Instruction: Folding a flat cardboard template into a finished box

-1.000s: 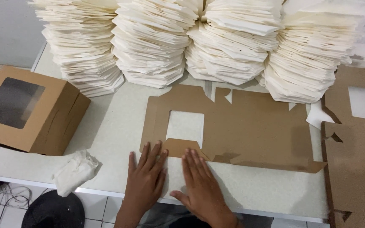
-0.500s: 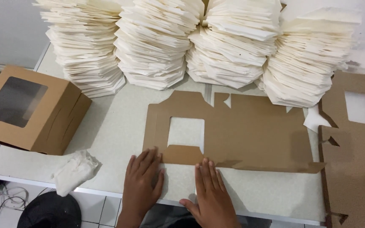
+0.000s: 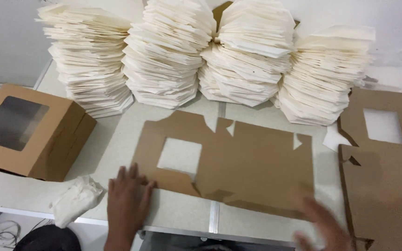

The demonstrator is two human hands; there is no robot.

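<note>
Under the left hand (image 3: 127, 201), flat brown die-cut cardboard blank (image 3: 252, 172)

Flat brown cardboard box blank with a square window cutout (image 3: 252, 162), spread unfolded across the middle of the pale desk (image 3: 117, 139). Assembled brown cardboard box with a dark window in its lid (image 3: 29, 130), standing at the left edge. More flat brown cardboard blanks with a square cutout (image 3: 387, 176), piled at the right. No labels, signs or screens anywhere.
</note>
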